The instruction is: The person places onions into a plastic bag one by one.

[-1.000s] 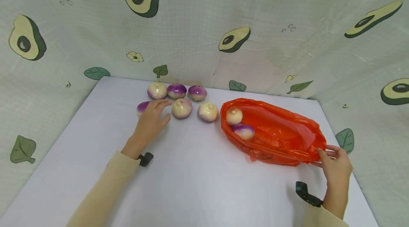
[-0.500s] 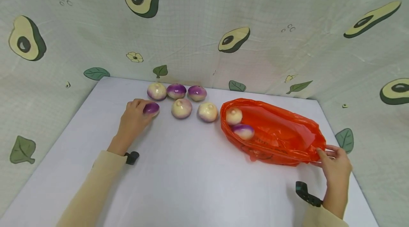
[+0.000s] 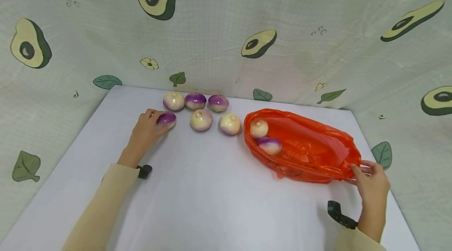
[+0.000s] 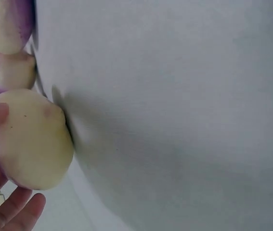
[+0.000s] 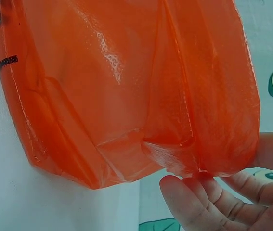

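Observation:
At the left of the head view, my left hand (image 3: 144, 131) grips a purple-and-white turnip (image 3: 167, 119). In the left wrist view the thumb lies on one side of this turnip (image 4: 32, 139), with fingers below it. My right hand (image 3: 372, 186) holds the near right end of a red plastic bag (image 3: 300, 164) by its rim. The bag lies on its base with its mouth spread wide. Inside at its left end are a pale turnip (image 3: 259, 129) and a purple-topped turnip (image 3: 269, 146). The right wrist view shows the right fingers (image 5: 184, 199) at the bag's edge.
Several more turnips stand on the white table (image 3: 219, 188). Two of them, a pale turnip (image 3: 201, 120) and another (image 3: 230, 124), sit between my left hand and the bag. Three others line the back edge, before a cloth (image 3: 212, 27) printed with avocados.
My left hand has moved a little left and taken hold of the purple turnip, which it partly covered before. The right hand and the bag stay where they were.

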Demonstrator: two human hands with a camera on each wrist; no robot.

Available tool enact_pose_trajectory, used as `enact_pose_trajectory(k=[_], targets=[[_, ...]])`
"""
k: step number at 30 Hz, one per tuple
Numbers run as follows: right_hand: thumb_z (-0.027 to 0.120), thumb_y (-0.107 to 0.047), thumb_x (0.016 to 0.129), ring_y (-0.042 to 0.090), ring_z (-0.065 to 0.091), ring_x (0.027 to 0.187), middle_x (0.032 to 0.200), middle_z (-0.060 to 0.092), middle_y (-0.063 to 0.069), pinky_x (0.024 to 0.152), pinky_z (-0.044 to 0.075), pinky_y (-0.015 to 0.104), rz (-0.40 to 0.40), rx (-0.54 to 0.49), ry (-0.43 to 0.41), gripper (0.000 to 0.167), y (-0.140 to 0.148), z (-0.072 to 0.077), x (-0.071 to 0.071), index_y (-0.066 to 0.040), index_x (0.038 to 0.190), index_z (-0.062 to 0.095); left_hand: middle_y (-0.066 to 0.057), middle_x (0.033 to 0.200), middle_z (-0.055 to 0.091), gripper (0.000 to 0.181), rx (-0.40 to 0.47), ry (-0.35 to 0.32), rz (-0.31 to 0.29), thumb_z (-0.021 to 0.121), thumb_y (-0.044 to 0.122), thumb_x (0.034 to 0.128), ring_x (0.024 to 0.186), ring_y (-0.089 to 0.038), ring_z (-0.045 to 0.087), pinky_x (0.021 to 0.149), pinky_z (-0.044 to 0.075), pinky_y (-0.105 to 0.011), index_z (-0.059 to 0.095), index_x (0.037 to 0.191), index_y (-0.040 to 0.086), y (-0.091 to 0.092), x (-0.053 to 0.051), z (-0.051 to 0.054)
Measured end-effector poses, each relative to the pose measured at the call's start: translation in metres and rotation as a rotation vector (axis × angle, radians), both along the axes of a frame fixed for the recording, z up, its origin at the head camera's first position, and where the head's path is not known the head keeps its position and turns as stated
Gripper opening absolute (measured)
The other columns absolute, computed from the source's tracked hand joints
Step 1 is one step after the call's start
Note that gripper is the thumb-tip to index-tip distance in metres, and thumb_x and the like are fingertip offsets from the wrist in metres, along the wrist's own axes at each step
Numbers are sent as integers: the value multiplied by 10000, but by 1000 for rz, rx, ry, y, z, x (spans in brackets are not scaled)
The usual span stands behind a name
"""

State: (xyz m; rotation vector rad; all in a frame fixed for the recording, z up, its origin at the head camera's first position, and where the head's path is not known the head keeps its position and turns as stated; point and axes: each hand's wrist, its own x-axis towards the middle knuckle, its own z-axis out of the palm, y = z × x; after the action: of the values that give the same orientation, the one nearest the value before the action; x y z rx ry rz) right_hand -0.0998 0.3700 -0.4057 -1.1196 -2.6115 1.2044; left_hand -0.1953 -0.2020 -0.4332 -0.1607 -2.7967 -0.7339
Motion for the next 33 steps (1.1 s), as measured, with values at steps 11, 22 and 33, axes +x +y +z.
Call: enact_pose_trajectory(k=[11,22,33], targets=[[466,-428,923,127,549,848,1351,413,195,569,536,196,-4,-12,-9,656,0,-1,-2,-80,1442,265,-248,1180,464,482,-4,-18,-4,693,145,800,1037,-470,445,900,402,-587,508,1229,25,-4,-12,-3],[464,-427,923,168,556,877,1339,423,195,606,537,216,-7,5,-14,649,-1,-1,-2,-79,1438,275,-262,1152,476,477,-8,-1,2,701,129,779,1001,-472,453,877,410,-586,516,1202,8,-1,-13,0],[457,-413,929,307,539,1023,1345,423,210,674,521,279,3,24,-10,641,-2,-2,-2,-67,1437,274,-271,1123,482,476,-15,-5,2,712,127,770,974,-470,457,862,418,-583,520,1189,11,1,-13,1]])
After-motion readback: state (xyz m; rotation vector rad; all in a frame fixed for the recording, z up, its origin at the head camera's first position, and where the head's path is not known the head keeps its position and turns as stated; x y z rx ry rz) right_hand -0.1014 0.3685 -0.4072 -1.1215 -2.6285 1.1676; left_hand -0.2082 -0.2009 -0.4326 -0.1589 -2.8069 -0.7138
